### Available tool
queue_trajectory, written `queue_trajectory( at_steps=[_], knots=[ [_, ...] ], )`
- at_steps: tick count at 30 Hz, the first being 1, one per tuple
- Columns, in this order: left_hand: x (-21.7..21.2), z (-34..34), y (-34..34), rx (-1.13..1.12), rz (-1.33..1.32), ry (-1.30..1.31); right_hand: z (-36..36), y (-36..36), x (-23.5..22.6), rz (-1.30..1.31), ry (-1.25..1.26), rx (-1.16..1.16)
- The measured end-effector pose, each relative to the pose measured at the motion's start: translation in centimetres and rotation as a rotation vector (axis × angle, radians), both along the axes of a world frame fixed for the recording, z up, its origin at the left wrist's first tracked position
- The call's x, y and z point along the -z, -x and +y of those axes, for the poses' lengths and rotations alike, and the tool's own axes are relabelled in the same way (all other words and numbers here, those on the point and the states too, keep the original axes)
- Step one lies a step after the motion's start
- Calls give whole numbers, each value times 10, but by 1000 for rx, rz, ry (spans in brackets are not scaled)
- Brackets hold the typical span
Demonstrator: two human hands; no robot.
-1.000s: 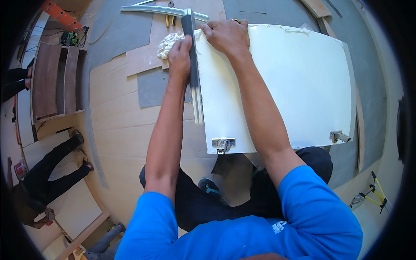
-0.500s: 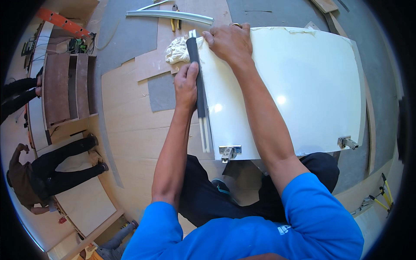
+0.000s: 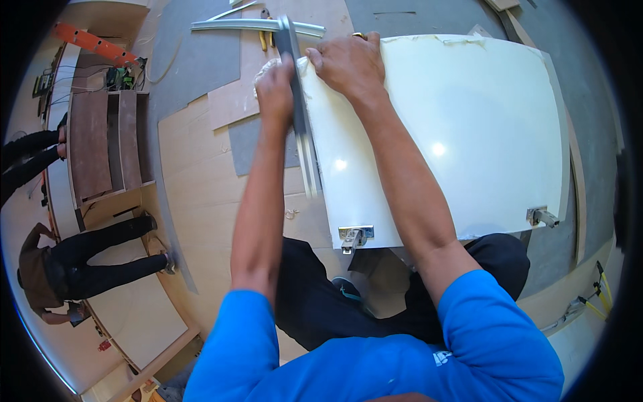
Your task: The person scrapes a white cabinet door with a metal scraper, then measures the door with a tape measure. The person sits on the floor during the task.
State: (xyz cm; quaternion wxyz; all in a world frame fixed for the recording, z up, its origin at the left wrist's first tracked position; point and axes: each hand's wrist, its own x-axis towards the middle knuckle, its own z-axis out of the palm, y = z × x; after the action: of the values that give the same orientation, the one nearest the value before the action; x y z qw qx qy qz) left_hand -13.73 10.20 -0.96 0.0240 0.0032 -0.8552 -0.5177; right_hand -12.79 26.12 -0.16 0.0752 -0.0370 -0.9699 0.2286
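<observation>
A glossy white cabinet door panel [image 3: 455, 134] lies flat in front of me, with two metal hinges [image 3: 355, 236] on its near edge. My left hand [image 3: 276, 90] is closed around a long dark metal profile strip [image 3: 303, 127] that runs along the panel's left edge. My right hand [image 3: 348, 63] presses down on the panel's far left corner, fingers curled at the strip's upper end. A crumpled white cloth [image 3: 264, 70] shows just behind my left hand.
A curved metal strip [image 3: 254, 25] lies beyond the panel. Brown shelf boards [image 3: 100, 141] stand at the left. An orange tool [image 3: 90, 41] is at the far left top. Another person in dark clothes [image 3: 80, 268] is at the left. Yellow-handled tools [image 3: 599, 295] lie at the lower right.
My left hand has slid up the dark strip toward the panel's far corner, closer to my right hand. The view has shifted a little; the right hand stays on the corner.
</observation>
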Motion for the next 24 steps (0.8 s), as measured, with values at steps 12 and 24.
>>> queue_trajectory(
  at_steps=[12, 24],
  knots=[
    [18, -18, 40, 58, 19, -268, -9, -1, -7, -2, 12, -14],
    [8, -17, 55, 79, 74, -162, -9, -2, -6, -40, 7, -35]
  ],
)
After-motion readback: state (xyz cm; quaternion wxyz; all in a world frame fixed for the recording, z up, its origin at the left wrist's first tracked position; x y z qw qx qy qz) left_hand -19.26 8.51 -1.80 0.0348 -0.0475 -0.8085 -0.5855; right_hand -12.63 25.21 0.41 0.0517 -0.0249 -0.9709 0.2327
